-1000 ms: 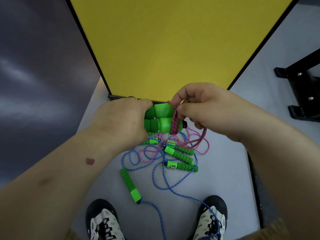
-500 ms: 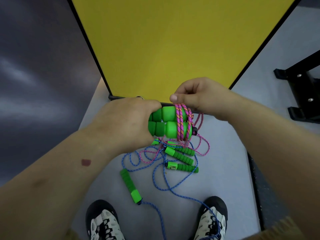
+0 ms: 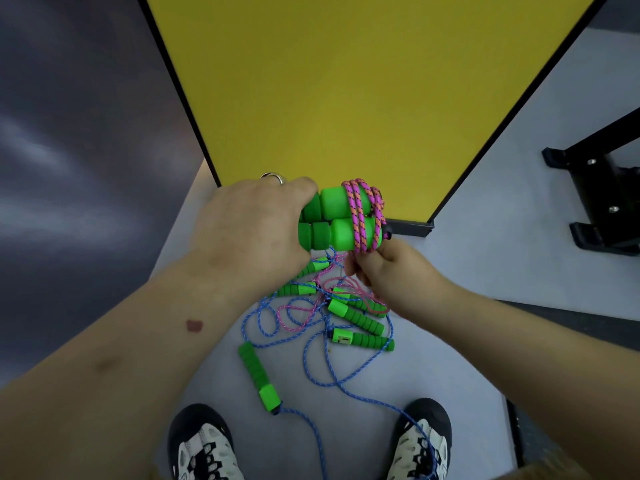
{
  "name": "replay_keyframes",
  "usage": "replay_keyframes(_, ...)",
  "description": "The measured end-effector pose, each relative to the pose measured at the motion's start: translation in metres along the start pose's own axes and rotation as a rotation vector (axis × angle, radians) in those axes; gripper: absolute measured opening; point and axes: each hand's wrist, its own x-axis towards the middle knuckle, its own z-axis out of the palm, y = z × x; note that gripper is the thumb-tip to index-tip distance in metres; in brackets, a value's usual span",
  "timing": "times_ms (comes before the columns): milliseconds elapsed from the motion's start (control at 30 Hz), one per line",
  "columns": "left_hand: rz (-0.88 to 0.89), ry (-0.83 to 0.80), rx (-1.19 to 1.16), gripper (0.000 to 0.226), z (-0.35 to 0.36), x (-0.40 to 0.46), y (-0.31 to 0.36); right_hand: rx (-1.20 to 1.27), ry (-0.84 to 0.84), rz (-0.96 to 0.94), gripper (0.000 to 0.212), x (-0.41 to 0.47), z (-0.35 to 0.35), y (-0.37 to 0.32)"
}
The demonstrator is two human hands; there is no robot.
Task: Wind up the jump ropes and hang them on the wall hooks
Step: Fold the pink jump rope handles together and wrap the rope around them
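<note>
Frame centre: left hand (image 3: pixel 249 233) grips paired green handles (image 3: pixel 337 221) — pink rope (image 3: pixel 363 216) coiled round them. Right hand (image 3: pixel 388 271) just below pinches the pink strand. Blue ropes (image 3: pixel 322 348) tangled on floor (image 3: pixel 467 258), lower centre.

We look steeply down from head height, close over our left hand (image 3: pixel 249 226) gripping the green handles (image 3: pixel 337 220); below that grip lie floor (image 3: pixel 467 258) and shoes (image 3: pixel 204 448).

Gym rm: yellow panel (image 3: pixel 346 98), black equip frame (image 3: pixel 602 188).
</note>
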Motion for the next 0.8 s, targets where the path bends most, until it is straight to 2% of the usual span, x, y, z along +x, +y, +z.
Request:
replay_keyframes(133,-0.031,0.026,-0.002,0.038,0.003,0.001,-0.003,-0.102,0.004,-0.019,0.044,-0.019,0.001,-0.015)
replay_keyframes(400,-0.033,0.027,0.022,0.036,0.009,0.002,-0.005,-0.36,-0.07,-0.109,0.032,-0.048,-0.018,-0.05)
replay_keyframes(500,-0.034,0.019,0.035,0.033,0.01,0.001,-0.007,-0.27,-0.074,-0.125,0.024,-0.053,-0.031,-0.065)
replay_keyframes(600,-0.02,-0.001,0.043,0.032,0.009,0.001,-0.004,-0.025,-0.046,-0.091,0.012,-0.049,-0.042,-0.077)
replay_keyframes(800,0.051,-0.022,0.031,0.033,0.008,-0.001,0.004,0.041,-0.118,-0.13,0.023,-0.029,-0.062,-0.095)
